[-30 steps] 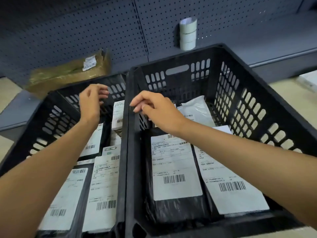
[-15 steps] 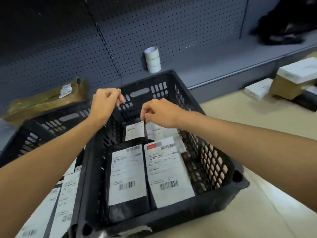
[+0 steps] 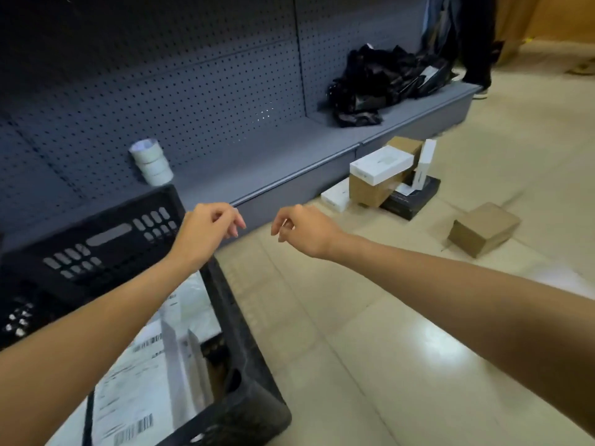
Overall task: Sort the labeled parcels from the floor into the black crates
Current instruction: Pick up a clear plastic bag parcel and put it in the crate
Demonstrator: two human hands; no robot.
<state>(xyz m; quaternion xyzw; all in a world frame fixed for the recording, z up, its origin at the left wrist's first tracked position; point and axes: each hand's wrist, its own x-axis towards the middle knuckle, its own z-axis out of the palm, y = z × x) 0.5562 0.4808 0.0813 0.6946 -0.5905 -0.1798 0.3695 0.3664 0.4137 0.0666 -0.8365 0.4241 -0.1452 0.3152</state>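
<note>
A black crate (image 3: 248,375) stands at the lower left, with labeled parcels (image 3: 135,381) lying flat inside it. My left hand (image 3: 206,233) hovers above the crate's right rim, fingers loosely curled, holding nothing. My right hand (image 3: 302,230) hangs over the bare floor just right of the crate, also loosely curled and holding nothing. On the floor at the right lies a pile of parcels: a white box (image 3: 380,164) on a brown box (image 3: 370,191), a black flat box (image 3: 412,197) and a separate brown box (image 3: 483,228).
A grey pegboard shelf unit (image 3: 257,146) runs along the back, with stacked tape rolls (image 3: 151,162) and a heap of black bags (image 3: 380,82) on its base. A person's legs (image 3: 476,43) stand at the far right. Tiled floor (image 3: 386,349) stretches to the right.
The view has swung right, away from the crates toward the floor pile. Both hands have lifted off the crate and moved right; the right hand is now over the floor.
</note>
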